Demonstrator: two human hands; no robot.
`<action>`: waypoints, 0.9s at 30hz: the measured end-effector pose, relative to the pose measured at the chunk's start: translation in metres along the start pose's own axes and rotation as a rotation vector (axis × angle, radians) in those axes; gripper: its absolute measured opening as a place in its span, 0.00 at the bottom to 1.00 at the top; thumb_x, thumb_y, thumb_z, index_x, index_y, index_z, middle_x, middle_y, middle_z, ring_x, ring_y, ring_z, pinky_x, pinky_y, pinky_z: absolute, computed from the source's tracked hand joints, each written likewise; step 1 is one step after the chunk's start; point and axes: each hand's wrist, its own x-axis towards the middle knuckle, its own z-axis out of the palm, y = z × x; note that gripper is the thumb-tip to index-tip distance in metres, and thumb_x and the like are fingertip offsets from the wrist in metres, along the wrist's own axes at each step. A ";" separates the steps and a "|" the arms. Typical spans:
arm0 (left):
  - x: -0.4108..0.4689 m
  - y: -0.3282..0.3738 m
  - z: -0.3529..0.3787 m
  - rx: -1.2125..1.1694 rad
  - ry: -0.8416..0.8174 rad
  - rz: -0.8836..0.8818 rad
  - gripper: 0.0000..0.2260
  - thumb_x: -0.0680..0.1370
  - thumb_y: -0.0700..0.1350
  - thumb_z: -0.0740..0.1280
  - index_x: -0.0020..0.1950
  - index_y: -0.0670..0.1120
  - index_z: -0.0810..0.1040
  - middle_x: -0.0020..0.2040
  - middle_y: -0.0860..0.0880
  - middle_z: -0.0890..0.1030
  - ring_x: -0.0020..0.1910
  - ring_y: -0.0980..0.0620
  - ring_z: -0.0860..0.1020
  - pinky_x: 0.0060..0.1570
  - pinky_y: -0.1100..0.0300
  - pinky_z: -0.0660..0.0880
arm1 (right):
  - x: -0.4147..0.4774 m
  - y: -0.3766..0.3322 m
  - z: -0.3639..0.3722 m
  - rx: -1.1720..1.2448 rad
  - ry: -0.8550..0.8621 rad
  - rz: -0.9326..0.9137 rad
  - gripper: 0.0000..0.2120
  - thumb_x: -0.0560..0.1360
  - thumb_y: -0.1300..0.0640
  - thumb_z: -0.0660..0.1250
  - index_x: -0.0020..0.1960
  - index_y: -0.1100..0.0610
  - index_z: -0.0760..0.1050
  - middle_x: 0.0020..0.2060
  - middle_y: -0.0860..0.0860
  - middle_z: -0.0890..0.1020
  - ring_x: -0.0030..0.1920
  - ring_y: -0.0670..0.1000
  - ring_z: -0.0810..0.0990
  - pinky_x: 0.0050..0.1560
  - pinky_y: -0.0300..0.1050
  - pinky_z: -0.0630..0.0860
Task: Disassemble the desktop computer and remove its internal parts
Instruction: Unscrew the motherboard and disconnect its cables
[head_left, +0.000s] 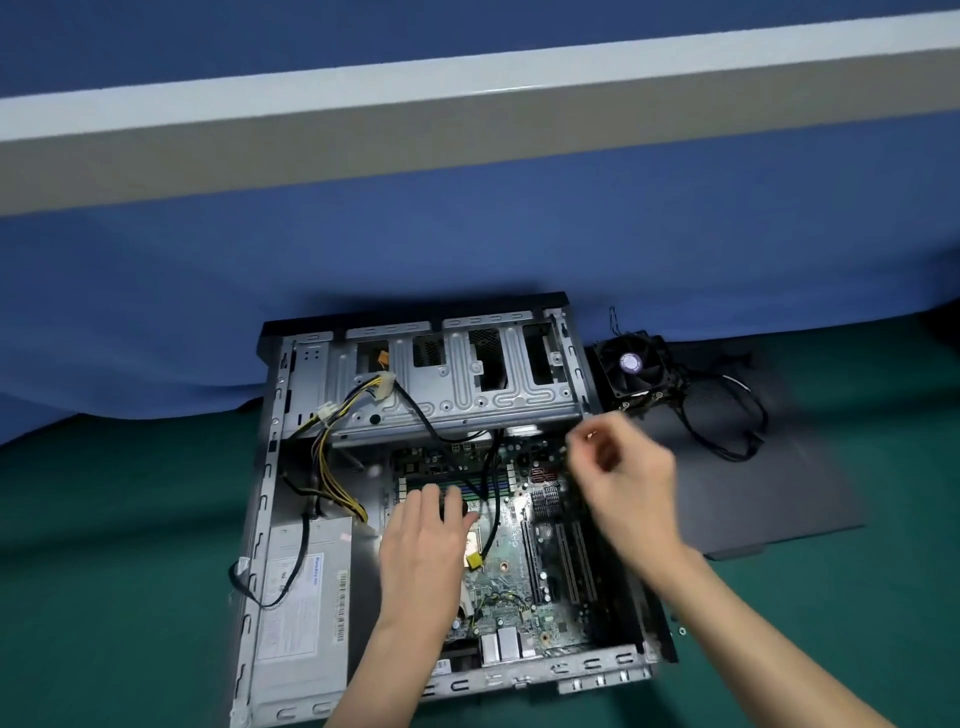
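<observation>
Green surface (104, 571) carries the open computer case (457, 384); inside it the left hand (421, 551) rests on the motherboard (519, 571), fingers (431, 499) straight. Above the case's right wall the right hand (628, 483) is blurred, its fingers curled, grip impossible to tell.

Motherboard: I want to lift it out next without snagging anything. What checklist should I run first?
1. Cooler off the board: ok; the cooler fan sits outside the case on the side panel.
2. Cables clear: not ok; a black cable crosses the motherboard.
3. Power supply out: not ok; it sits in the case.
4. Left hand free: ok; straight fingers over the board.
5. Right hand empty: cannot tell; blurred, fingers curled.
</observation>
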 end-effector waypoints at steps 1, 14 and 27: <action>0.000 -0.001 -0.002 -0.010 0.032 -0.017 0.15 0.66 0.44 0.79 0.46 0.37 0.81 0.36 0.44 0.76 0.33 0.46 0.76 0.31 0.55 0.75 | -0.009 -0.014 0.007 0.039 -0.131 -0.058 0.04 0.72 0.63 0.70 0.42 0.55 0.78 0.31 0.41 0.77 0.32 0.41 0.75 0.35 0.29 0.70; -0.019 -0.033 -0.025 -0.259 0.101 -0.133 0.13 0.77 0.45 0.67 0.55 0.36 0.78 0.43 0.45 0.78 0.40 0.48 0.77 0.36 0.57 0.76 | -0.036 -0.044 0.085 0.094 -0.852 0.017 0.28 0.67 0.63 0.70 0.64 0.48 0.70 0.38 0.48 0.83 0.35 0.46 0.81 0.42 0.43 0.79; 0.026 -0.085 -0.024 -0.210 -0.410 -0.262 0.10 0.81 0.43 0.58 0.58 0.43 0.75 0.53 0.45 0.78 0.51 0.43 0.77 0.48 0.52 0.72 | -0.042 -0.043 0.121 0.309 -0.294 0.181 0.06 0.76 0.51 0.68 0.50 0.51 0.76 0.29 0.52 0.79 0.25 0.43 0.73 0.26 0.37 0.70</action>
